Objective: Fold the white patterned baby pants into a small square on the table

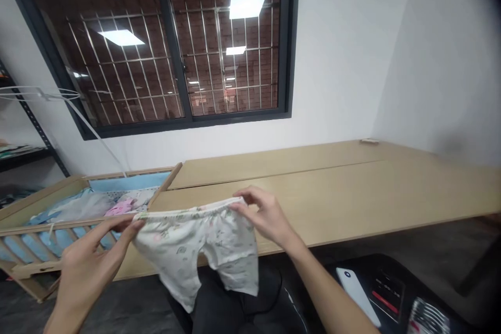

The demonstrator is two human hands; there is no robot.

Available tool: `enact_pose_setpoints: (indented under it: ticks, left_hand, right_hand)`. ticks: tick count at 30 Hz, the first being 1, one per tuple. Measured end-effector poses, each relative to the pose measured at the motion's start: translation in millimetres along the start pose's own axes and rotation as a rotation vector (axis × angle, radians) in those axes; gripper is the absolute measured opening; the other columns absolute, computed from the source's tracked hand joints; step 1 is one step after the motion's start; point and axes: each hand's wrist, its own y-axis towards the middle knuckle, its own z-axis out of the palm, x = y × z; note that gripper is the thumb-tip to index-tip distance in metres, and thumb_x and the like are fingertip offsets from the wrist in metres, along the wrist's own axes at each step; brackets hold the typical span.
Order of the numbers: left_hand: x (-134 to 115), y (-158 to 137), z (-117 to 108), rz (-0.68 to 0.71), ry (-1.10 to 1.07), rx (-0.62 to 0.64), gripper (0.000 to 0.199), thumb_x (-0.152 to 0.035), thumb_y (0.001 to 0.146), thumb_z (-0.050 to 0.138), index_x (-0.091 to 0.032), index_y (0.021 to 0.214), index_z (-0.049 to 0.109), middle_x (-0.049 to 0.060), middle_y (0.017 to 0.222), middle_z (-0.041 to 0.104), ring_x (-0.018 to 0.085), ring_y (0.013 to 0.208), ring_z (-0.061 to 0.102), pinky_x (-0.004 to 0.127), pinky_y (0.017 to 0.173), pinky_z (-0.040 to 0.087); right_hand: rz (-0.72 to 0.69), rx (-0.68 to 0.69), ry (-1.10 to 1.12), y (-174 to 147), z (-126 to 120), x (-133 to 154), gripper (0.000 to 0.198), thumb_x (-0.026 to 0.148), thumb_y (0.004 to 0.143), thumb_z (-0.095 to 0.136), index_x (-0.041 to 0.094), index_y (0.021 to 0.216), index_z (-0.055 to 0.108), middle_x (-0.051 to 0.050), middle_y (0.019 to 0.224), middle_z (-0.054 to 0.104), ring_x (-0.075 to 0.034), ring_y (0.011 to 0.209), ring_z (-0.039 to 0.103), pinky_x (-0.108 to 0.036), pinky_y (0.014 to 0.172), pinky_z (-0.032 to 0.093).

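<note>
"Left grip looms largest, lower left of the frame. What's it doing?"

"Pinching. Thumb and fingers are closed on one end of the waistband of some small white shorts."

"And the right grip?"

"Closed too, just right of centre, on the other end of that waistband. So the shorts hang spread between the two, lower centre of the frame, legs downward, with a faint scattered print."

"Are they touching the bench?"

"Held up in front of its near edge, I'd say; whether the cloth brushes it, I can't tell. Under them, bottom centre, is the person's dark-clothed lap."

"What's that on the left?"

"Wooden crib with blue lining, beside the bench's left end. Some pink cloth lies inside it."

"And the lower right?"

"White phone and a dark device with a red band, side by side on a black surface. Something in the corner beyond them is too blurred to name."

"Behind it all?"

"Barred window, upper left to upper centre."
</note>
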Motion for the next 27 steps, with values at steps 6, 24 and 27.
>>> enact_pose_setpoints:
  ticks: [6, 24, 27]
  left_hand:
    - [-4, 50, 83, 0.136, -0.198, 0.168, 0.043, -0.062, 0.087, 0.056, -0.023, 0.098, 0.069, 0.003, 0.092, 0.073, 0.021, 0.082, 0.065, 0.032, 0.079, 0.052]
    - [80, 39, 379, -0.225, -0.081, 0.751, 0.028, -0.040, 0.098, 0.055, -0.014, 0.096, 0.064, 0.004, 0.092, 0.067, 0.017, 0.086, 0.064, 0.036, 0.083, 0.051]
    - [80, 43, 391, -0.263, -0.035, 0.763, 0.030, -0.043, 0.097, 0.057, -0.014, 0.098, 0.064, 0.005, 0.098, 0.067, 0.019, 0.093, 0.064, 0.039, 0.088, 0.051]
  right_hand:
    - [-0.036, 0.060, -0.163, 57, -40, -41, 0.023, 0.031, 0.095, 0.058, 0.019, 0.111, 0.070, -0.007, 0.106, 0.073, -0.019, 0.095, 0.067, -0.032, 0.086, 0.052]
    - [0.502, 0.201, -0.395, 92, 47, -360, 0.011, 0.012, 0.084, 0.058, 0.015, 0.085, 0.068, -0.005, 0.084, 0.071, -0.017, 0.080, 0.064, -0.024, 0.071, 0.045]
    - [0.539, 0.175, -0.416, 97, 53, -380, 0.012, 0.013, 0.083, 0.058, 0.016, 0.086, 0.068, -0.005, 0.084, 0.070, -0.017, 0.082, 0.063, -0.024, 0.073, 0.044]
